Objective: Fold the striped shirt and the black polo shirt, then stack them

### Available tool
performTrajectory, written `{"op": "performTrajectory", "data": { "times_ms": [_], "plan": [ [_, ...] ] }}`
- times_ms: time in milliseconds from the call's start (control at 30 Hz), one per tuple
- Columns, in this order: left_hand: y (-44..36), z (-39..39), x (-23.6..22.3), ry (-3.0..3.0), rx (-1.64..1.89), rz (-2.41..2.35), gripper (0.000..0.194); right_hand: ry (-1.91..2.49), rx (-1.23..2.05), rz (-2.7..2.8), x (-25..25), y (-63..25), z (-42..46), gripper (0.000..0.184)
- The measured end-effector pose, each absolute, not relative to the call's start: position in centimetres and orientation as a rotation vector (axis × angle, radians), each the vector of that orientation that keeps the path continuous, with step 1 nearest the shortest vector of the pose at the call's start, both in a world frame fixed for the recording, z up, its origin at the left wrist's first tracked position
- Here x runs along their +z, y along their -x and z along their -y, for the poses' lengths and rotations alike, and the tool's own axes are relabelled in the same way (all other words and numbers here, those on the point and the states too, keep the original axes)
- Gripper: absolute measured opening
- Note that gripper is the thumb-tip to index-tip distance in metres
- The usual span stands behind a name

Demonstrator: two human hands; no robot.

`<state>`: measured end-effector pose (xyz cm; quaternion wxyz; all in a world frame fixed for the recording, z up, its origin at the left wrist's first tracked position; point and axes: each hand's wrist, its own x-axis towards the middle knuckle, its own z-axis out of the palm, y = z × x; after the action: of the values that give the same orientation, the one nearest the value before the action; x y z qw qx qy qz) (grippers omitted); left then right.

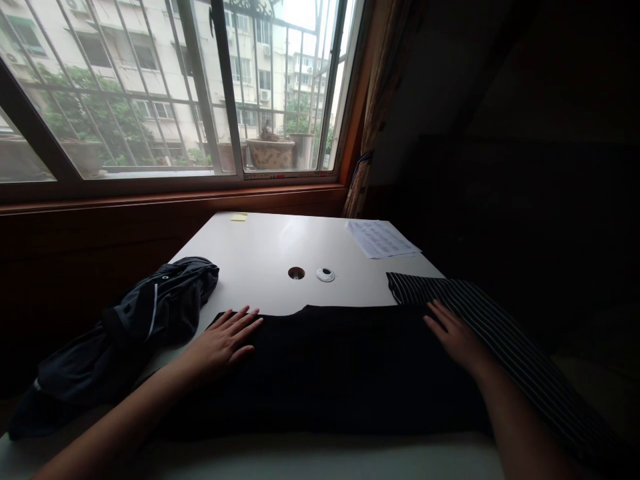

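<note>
A black garment (340, 367) lies spread flat across the near part of the white table (260, 260); its exact kind is too dark to make out. My left hand (225, 340) rests palm down on its left end, fingers stretched and spread. On its right end lies my right hand (453, 333), also flat with the fingers extended. Beyond my right hand, a black cloth with thin white stripes (480, 313) runs over the table's right edge. Left of my left hand sits a crumpled dark garment (160, 307) with a pale stripe.
Papers (380, 239) lie at the table's back right, and a yellow sticky note (239, 217) at the back left. A round cable hole (297, 273) is beside a white disc-shaped piece (325, 275). Behind stand a barred window (165, 93) and a gathered curtain (367, 147).
</note>
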<state>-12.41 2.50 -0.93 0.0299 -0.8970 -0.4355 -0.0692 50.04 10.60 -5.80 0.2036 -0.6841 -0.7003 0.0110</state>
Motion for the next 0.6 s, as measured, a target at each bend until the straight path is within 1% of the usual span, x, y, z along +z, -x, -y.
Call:
{"op": "performTrajectory", "data": {
  "times_ms": [167,367,500,600],
  "plan": [
    [13.8,-2.7,-2.2,2.694,-0.239,1.386,0.062,1.916,0.044,1.954,-5.6,-50.1,-10.5,0.064],
    [13.8,-2.5,-2.4,2.676,-0.195,1.473,0.062,1.928,0.040,1.950,-5.4,-50.1,-10.3,0.065],
    [13.4,-2.4,-1.5,2.721,-0.164,1.560,0.060,1.962,-0.088,1.926,-5.1,-49.9,-10.0,0.063],
    [12.7,-1.7,0.2,2.733,-0.189,1.603,0.059,2.005,-0.243,1.879,-4.9,-50.0,-9.5,0.063]
  ]
}}
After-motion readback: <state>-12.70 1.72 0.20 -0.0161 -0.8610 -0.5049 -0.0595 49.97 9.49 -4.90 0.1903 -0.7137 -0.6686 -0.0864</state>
